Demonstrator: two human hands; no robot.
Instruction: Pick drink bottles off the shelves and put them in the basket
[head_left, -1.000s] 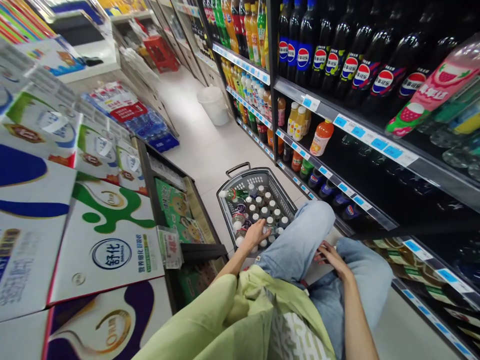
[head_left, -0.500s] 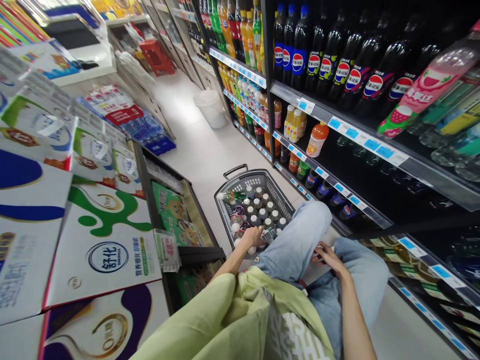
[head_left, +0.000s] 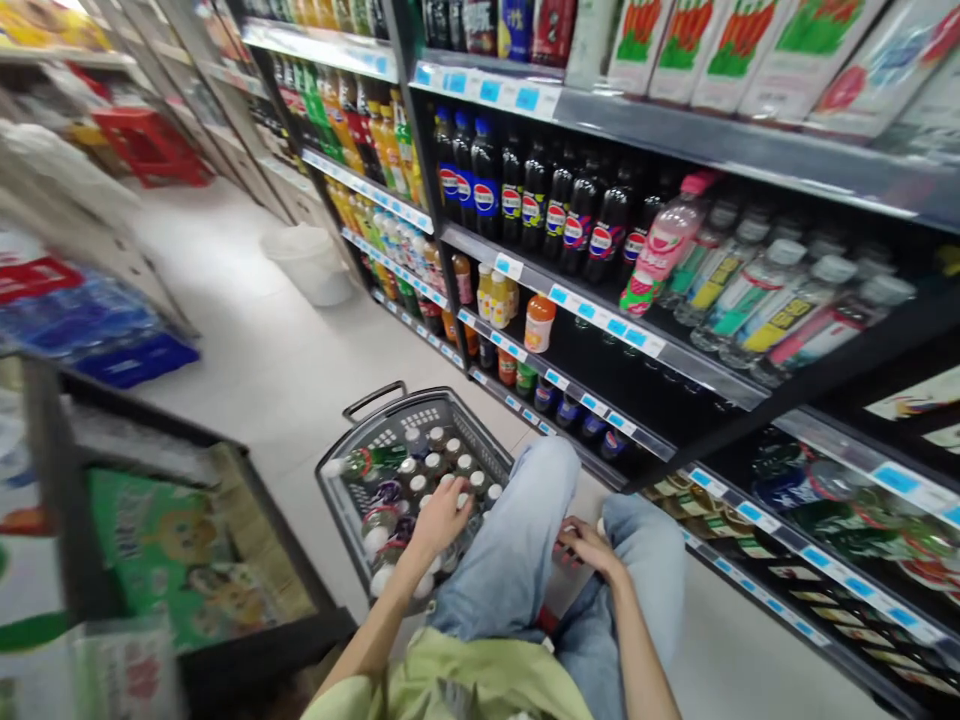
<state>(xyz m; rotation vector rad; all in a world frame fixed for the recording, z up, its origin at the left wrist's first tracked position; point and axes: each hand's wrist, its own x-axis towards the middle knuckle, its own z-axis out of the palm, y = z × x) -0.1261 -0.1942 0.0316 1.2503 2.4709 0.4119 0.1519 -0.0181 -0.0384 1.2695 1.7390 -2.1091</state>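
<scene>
Most bottles stand caps-up in one basket

One green bottle lies crosswise, cap toward the basket's left wall; upright ones defy counting. Left hand above the basket, grip impossible to tell; right hand right of it, fingers parted

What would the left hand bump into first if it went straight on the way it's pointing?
Probably the white-capped bottles just ahead of the left hand, inside the gray basket. Depth is unclear; it may already be touching one.
</scene>
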